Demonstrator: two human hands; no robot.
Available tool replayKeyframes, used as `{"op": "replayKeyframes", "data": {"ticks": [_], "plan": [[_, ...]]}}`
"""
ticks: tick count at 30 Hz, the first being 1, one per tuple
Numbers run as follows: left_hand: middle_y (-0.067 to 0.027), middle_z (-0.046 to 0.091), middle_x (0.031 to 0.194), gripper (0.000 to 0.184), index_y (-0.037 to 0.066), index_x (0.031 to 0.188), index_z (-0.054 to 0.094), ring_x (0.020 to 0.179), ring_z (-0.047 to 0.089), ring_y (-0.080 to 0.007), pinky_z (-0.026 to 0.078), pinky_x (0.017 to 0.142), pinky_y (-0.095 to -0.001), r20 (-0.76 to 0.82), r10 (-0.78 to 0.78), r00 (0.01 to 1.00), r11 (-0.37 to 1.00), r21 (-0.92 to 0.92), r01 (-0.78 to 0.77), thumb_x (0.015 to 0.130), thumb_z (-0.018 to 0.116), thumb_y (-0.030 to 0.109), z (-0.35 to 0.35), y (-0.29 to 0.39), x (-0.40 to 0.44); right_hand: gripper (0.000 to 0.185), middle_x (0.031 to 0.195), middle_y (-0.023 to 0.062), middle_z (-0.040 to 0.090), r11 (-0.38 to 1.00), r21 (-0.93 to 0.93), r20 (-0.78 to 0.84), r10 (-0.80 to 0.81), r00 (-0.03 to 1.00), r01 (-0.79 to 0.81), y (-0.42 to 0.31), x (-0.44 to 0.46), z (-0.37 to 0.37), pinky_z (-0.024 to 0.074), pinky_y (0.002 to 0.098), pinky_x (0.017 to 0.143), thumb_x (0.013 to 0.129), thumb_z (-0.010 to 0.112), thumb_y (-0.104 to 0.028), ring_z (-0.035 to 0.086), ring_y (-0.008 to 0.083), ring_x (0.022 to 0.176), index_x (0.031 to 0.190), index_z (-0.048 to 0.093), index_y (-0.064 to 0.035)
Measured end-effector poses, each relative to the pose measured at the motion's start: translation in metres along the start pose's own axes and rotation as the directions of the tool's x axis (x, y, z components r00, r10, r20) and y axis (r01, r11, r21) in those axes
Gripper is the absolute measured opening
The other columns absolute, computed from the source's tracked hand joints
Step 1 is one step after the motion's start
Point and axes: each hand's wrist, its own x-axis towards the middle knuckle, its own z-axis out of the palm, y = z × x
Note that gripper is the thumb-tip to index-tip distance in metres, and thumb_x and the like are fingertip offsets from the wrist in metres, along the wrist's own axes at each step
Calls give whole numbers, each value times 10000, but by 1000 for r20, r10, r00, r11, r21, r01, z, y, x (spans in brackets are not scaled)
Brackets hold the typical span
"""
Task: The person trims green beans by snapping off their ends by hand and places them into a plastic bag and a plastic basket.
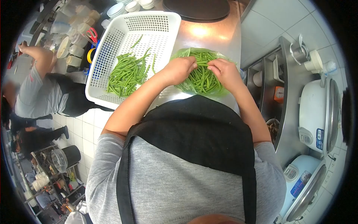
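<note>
Green beans (203, 79) fill an opened green plastic bag (182, 88) on the metal counter in front of me. My left hand (182, 69) is over the bag's left side, its fingers pinched together on a green bean. From the right, my right hand (225, 74) is closed with thumb and fingertips on the same bean or one beside it; the fingers partly hide which. To the left stands a white perforated basket (169, 28), where more green beans (128, 74) lie in a loose heap, with a few stray ones apart.
Red-handled scissors (92, 34) and yellow tape (90, 55) sit left of the basket. Stacked white bowls (132, 6) and a dark round board (197, 9) are behind it. Rice cookers (313, 112) and a metal shelf (283, 89) stand right. Another person (44, 89) works at left.
</note>
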Motion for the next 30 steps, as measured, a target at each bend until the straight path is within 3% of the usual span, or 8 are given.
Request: {"op": "replayKeyframes", "data": {"ticks": [6, 9, 15, 20, 24, 27, 28, 30], "plan": [[-203, 623, 824, 208, 18, 873, 566, 817, 584, -407, 447, 715, -466, 65, -67, 996, 998, 21, 66, 915, 495, 209, 2, 0, -3, 125, 791, 83, 632, 998, -37, 29, -54, 998, 55, 11, -3, 9, 473, 335, 634, 834, 633, -158, 594, 249, 693, 862, 637, -37], [-201, 623, 803, 209, 29, 864, 567, 803, 587, -406, 448, 709, -471, 38, -64, 997, 998, -14, 65, 911, 499, 221, 1, 3, 0, 114, 766, 23, 616, 565, 737, 129, 420, 898, -370, 17, -5, 25, 451, 255, 606, 877, 609, -139, 578, 128, 697, 888, 626, -27], [-205, 626, 791, 223, 37, 865, 572, 792, 599, -398, 453, 699, -479, 41, -131, 991, 979, 165, 123, 904, 503, 245, -1, 10, 5, 136, 801, -5, 598, 260, 948, 20, 529, 849, -184, 20, 3, 39, 442, 210, 622, 888, 611, -146, 543, 65, 706, 925, 625, -15], [-179, 638, 772, 201, 49, 864, 577, 774, 616, -372, 458, 687, -482, 16, -90, 996, 963, 255, 83, 898, 508, 234, 1, 10, 1, 124, 828, 41, 614, 907, 387, -19, 187, 982, -165, 1, 13, 1, 466, 258, 641, 843, 633, -125, 569, 141, 691, 918, 633, -27], [-151, 646, 749, 188, 53, 868, 568, 743, 630, -351, 468, 670, -467, -15, 94, 996, 918, 388, -81, 899, 506, 228, 7, 2, 1, 127, 850, 88, 603, 951, -153, 46, -266, 963, 270, 8, 15, 2, 470, 288, 673, 809, 644, -126, 573, 206, 701, 902, 630, -42], [-145, 642, 736, 179, 49, 868, 553, 713, 636, -322, 479, 647, -426, -8, 31, 999, 920, 390, -25, 905, 505, 217, 6, 5, 0, 102, 809, 56, 599, 978, -51, -24, -205, 978, 203, 3, 15, 3, 453, 273, 686, 848, 620, -137, 566, 164, 707, 870, 621, -37], [-144, 640, 733, 175, 46, 867, 547, 703, 638, -309, 483, 639, -409, 0, -25, 1000, 928, 371, 23, 908, 504, 211, 6, 8, 1, 102, 811, 38, 597, 964, 264, -64, 27, 998, -9, 3, 15, 9, 448, 268, 690, 863, 614, -145, 563, 143, 744, 859, 620, -43], [-122, 626, 709, 180, 41, 872, 544, 665, 629, -260, 483, 630, -362, 27, -116, 993, 989, 93, 113, 934, 477, 195, 8, 11, 3, 121, 816, 4, 593, 531, 776, 80, 453, 888, -341, 9, 13, 28, 436, 257, 700, 892, 600, -161, 555, 101, 816, 837, 618, -55]]}}
